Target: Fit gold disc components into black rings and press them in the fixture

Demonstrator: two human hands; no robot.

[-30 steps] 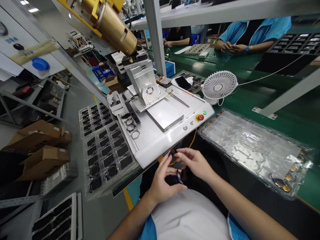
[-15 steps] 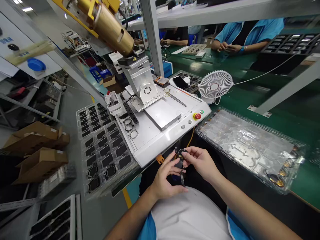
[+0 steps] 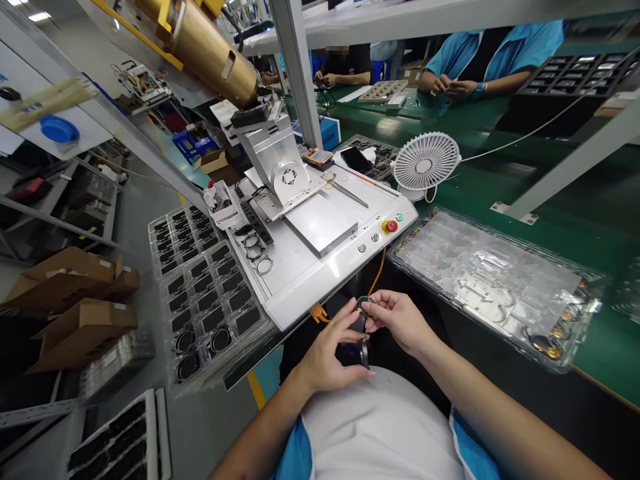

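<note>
Close to my lap, my right hand [image 3: 397, 317] pinches a small round black part [image 3: 365, 305] with a thin rim between thumb and fingers. My left hand [image 3: 330, 353] is curved beside it, index fingertip close to the part's left edge. Between the left thumb and the lower fingers stands a dark ring [image 3: 364, 353], seen nearly edge-on. Some of what lies between the two hands is hidden by the fingers.
Ahead is a white machine bed [image 3: 320, 280] with loose rings [image 3: 264, 265], tweezers [image 3: 350, 193] and a red stop button [image 3: 391, 227]. Trays of dark parts [image 3: 215, 313] stand left; a covered clear tray [image 3: 490, 267] and a fan [image 3: 425, 163] right. Co-workers sit opposite.
My left fingers have shifted slightly, with the index finger straighter near the round part. Both hands keep their holds close to my lap. The camera view has turned a little.
</note>
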